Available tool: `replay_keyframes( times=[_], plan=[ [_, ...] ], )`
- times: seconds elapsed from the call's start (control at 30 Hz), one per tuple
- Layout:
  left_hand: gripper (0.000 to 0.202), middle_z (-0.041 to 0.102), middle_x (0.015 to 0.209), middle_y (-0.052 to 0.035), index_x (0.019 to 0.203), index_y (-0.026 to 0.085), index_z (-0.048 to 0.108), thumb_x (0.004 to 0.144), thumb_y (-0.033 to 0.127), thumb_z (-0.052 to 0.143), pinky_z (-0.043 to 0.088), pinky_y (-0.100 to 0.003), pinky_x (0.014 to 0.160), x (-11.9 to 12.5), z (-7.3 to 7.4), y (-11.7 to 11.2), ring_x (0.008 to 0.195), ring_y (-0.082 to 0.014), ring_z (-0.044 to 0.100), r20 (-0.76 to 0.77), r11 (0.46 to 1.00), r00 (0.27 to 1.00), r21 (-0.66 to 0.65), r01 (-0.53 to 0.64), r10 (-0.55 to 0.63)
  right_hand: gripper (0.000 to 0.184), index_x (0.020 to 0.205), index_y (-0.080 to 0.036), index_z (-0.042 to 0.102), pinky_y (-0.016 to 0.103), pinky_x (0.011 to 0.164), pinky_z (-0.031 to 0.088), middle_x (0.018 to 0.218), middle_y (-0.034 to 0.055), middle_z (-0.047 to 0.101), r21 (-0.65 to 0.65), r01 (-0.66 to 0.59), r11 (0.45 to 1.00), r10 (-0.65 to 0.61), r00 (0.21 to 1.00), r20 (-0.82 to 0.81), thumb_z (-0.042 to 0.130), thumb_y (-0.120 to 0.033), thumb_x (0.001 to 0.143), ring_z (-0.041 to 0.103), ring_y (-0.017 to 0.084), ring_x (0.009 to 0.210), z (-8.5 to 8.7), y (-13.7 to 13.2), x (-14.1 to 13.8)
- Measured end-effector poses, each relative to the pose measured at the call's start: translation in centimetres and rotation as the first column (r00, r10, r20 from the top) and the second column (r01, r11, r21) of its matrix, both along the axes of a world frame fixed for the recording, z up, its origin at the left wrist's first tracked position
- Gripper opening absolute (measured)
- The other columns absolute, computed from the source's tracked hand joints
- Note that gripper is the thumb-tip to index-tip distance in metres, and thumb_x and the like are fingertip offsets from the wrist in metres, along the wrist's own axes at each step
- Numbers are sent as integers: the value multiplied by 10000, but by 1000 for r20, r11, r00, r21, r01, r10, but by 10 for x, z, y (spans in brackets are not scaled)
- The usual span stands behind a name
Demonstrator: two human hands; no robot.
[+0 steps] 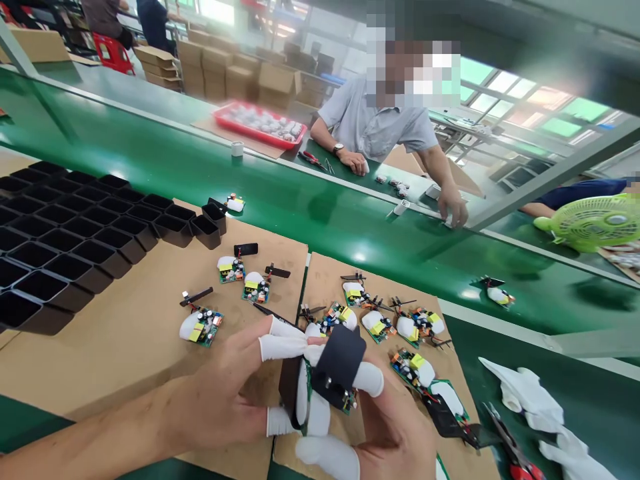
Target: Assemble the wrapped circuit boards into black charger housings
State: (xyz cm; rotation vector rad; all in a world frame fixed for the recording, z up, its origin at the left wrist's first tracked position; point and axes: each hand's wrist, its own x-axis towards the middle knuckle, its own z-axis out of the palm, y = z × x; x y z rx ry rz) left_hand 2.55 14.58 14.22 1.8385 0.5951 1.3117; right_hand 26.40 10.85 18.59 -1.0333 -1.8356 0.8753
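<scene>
My left hand point(215, 393), white cots on its fingertips, grips a black plastic case point(289, 393) by its upper and lower ends. In my right hand point(395, 427), also with finger cots, is a circuit board point(349, 403) with a black end cover point(342, 359) tilted above it. The board's green edge and white padding lie against the case's open side; how far in it sits is hidden. Just beyond my fingers lie several loose boards with yellow-taped parts and small black covers, among them one circuit board point(377, 325) and another circuit board point(203, 327).
Rows of open black cases point(70, 240) stand on cardboard point(125, 333) at left. Pliers with red handles point(515, 443) and a white cloth point(537, 397) lie at right. Across the green conveyor belt point(300, 207), a co-worker point(375, 120) works near a red tray point(220, 119). A green fan point(595, 223) stands right.
</scene>
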Motion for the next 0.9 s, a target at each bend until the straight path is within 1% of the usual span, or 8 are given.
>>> replay_keyframes(
  times=[0.13,0.23,0.37,0.47,0.57,0.67,0.8,0.9],
  plan=[
    [744,819,1379,-98,1535,349,659,890,154,975,685,-421,1043,5,-1,3,1229,-311,821,17,999,1000,-51,-4,5,879,1619,-342,706,533,1363,471,1789,185,520,-41,111,993,-107,990,91,1069,-459,826,525,453,1676,-13,-4,4],
    [578,839,1262,-74,1415,317,712,908,225,974,720,-414,1011,8,7,-2,1141,-285,831,59,992,998,-122,14,-6,931,1671,-374,645,556,1369,442,1793,174,530,-63,94,994,-89,993,74,1063,-434,841,474,455,1713,-20,-8,12],
    [696,793,1514,-115,1509,327,686,892,225,992,649,-524,1247,-1,5,-37,1436,-370,753,-63,972,997,-227,-60,47,879,1640,-365,661,674,1395,362,1716,185,611,-123,105,987,-98,993,59,1042,-475,856,493,487,1690,-21,-27,7],
    [807,701,1679,-127,1643,364,602,935,250,971,490,-628,1386,-12,-25,-78,1590,-405,651,-119,948,982,-266,-174,147,719,1572,-335,728,667,1374,425,1610,192,704,-113,164,980,-169,985,-40,967,-526,922,543,478,1657,-38,-54,-19],
    [753,666,1712,-165,1617,331,653,940,373,981,546,-613,1337,-19,-65,-112,1593,-443,642,-82,876,960,-393,-278,268,602,1540,-305,768,553,1296,563,1570,186,741,-110,287,952,-303,937,-175,874,-559,1005,645,431,1582,-72,-81,-54],
    [665,673,1703,-174,1596,326,684,983,390,935,560,-604,1321,-22,-84,-130,1551,-430,684,-122,822,948,-474,-316,294,484,1485,-280,805,486,1239,619,1565,179,756,-192,390,901,-433,839,-330,800,-532,1072,716,385,1514,-110,-100,-77],
    [634,752,1621,-127,1564,364,703,975,344,936,560,-557,1324,-26,-70,-127,1532,-387,704,-144,858,952,-412,-306,270,522,1492,-314,804,502,1125,699,1416,165,857,-248,247,937,-341,804,-487,917,-364,985,852,388,1295,-139,-110,-79],
    [615,791,1569,-111,1528,359,730,956,318,953,585,-523,1298,-25,-54,-118,1514,-377,715,-122,872,963,-407,-270,241,607,1528,-345,775,486,1144,686,1458,145,842,-272,313,910,-408,788,-462,950,-282,950,848,371,1306,-137,-113,-81]
  ],
)
